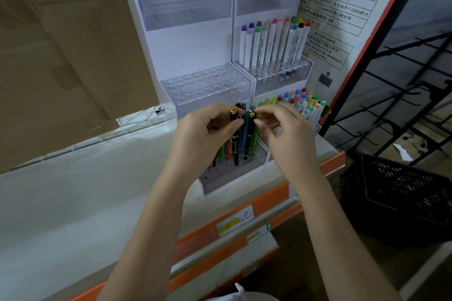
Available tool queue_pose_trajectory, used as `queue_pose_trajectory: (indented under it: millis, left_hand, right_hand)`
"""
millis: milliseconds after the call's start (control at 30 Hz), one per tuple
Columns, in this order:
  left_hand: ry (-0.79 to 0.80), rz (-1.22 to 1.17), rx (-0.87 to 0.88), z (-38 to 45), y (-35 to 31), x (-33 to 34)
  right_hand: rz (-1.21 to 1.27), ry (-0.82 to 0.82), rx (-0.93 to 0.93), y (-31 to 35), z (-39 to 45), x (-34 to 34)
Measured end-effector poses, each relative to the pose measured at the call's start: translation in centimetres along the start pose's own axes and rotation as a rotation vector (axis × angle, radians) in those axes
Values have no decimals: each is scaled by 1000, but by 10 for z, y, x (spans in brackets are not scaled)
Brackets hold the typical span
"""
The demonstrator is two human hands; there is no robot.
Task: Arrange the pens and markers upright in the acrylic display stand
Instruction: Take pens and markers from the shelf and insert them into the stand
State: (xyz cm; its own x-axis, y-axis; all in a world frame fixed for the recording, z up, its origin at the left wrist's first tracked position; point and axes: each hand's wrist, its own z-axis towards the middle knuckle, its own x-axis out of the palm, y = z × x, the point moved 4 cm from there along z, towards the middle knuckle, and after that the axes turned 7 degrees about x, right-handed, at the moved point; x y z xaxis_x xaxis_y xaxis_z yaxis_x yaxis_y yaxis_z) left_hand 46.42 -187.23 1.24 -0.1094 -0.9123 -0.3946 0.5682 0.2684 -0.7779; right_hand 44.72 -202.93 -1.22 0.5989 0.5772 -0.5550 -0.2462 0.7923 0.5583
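A tiered clear acrylic display stand [205,85] sits on a white shelf. Its lowest left tier holds several pens upright: black, blue, green and orange ones. My left hand [208,129] grips a black pen with a gold cap [234,134], which stands in a hole of that tier. My right hand [281,129] pinches the gold top of a green pen [254,133] beside it. White markers with coloured caps [271,41] fill the right middle tier, and more markers [300,102] stand in the right lower tier. The top tiers are empty.
The stand rests on a white shelf [73,203] with an orange price rail [244,217]. A cardboard box [61,56] is at the back left. A black plastic crate [401,193] and black wire racks [403,95] are at the right. A printed notice board [342,7] stands behind.
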Motion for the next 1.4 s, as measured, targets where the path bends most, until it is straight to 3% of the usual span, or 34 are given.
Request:
queue_pose_trajectory:
  millis: [133, 267, 533, 1000, 1400]
  left_hand:
    - [-20, -18, -1, -1, -3, 1]
    - [-23, -36, 11, -2, -5, 5]
    - [-78, 60, 34, -13, 4, 0]
    - [128, 585, 167, -49, 30, 21]
    - [174, 580, 174, -53, 41, 25]
  right_hand:
    - [273, 215, 196, 12, -11, -3]
    - [365, 354, 305, 16, -20, 9]
    - [186, 230, 218, 8, -16, 5]
    - [175, -31, 189, 6, 1, 5]
    - [53, -79, 27, 10, -8, 18]
